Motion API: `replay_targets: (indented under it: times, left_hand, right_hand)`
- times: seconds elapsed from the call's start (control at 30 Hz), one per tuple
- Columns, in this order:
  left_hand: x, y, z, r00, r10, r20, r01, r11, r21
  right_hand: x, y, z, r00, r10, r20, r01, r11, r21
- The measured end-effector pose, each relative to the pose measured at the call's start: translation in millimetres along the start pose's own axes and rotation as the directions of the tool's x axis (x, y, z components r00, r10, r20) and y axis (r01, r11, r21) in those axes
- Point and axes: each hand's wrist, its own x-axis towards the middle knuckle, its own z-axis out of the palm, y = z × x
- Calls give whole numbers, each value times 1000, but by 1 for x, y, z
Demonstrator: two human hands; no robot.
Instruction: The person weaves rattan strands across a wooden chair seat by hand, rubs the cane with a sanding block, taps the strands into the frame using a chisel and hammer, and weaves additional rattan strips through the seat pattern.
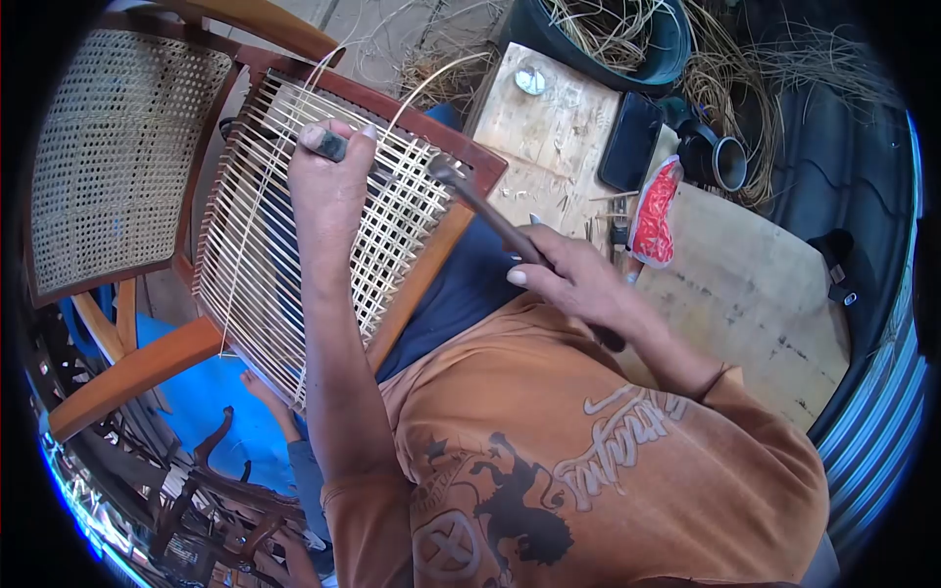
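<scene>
The left hand (331, 181) held a dark tool (332, 146) in curled fingers over the partly woven cane seat (395, 240), far left. The right hand (585, 279) gripped a hammer (498, 224), its head above the seat's right side.

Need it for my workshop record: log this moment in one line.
left hand: grips dark tool | right hand: holds hammer | cane seat: partly woven | strand: arching past frame

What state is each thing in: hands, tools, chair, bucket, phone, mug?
Left hand: closed around dark tool
Dark tool: held, mostly hidden
Right hand: closed around hammer
Hammer: held, head over seat, contact unclear
Seat: partly woven
Backrest: woven across
Bucket: holding loose strands
Phone: screen dark
Mug: uncovered, contents unclear
</scene>
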Motion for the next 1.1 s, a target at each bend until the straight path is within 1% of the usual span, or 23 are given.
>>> replay_targets:
  times: [0.03,0.07,0.13,0.17,0.27,0.37,0.47,0.57,0.67,0.77,0.87,0.9,1.0,1.1]
  left_hand:
    - [-1,-5,1,1000,1,5,0,1000,-24]
    - [1,-7,1,1000,10,4,-10,999,-52]
    - [4,-8,-1,998,19,60,-17,999,-31]
    - [2,-9,-2,995,16,95,-15,1000,-17]
    - [-1,-8,3,998,49,38,-48,998,-41]
    - [2,-8,1,997,53,62,-56,997,53]
    - [0,-1,5,998,40,52,-44,996,82]
    - [-2,6,9,998,3,70,-6,999,40]
    - [2,-1,8,997,42,60,-46,996,72]
    - [-1,6,9,999,-3,44,1,999,43]
    - [-7,17,10,998,-58,32,59,998,-8]
    - [-4,12,4,999,-16,40,16,1000,15]
    - [-4,10,-5,999,-10,-44,7,998,-64]
    - [-3,0,-2,1000,-14,-18,14,999,-36]
  right_hand:
    - [1,-3,-3,999,-23,44,30,985,-169]
    - [1,0,-4,995,-68,68,80,978,-191]
    - [4,6,-5,979,-164,123,189,954,-234]
    - [5,8,-3,962,-253,97,271,908,-321]
    - [15,7,-7,924,-298,240,354,905,-238]
    - [21,-18,-8,919,-164,358,242,952,-185]
    - [34,-19,0,922,-212,324,282,941,-186]
    - [41,-19,0,965,-174,196,214,954,-210]
    - [38,-13,6,943,-211,256,258,952,-166]
    - [39,-21,1,954,-119,275,175,967,-187]
    - [39,-17,5,970,-160,184,191,968,-166]
    - [37,-19,7,968,-164,192,201,960,-196]
    - [33,-24,7,965,-121,233,163,972,-169]
    - [34,-20,11,969,-148,198,183,968,-174]
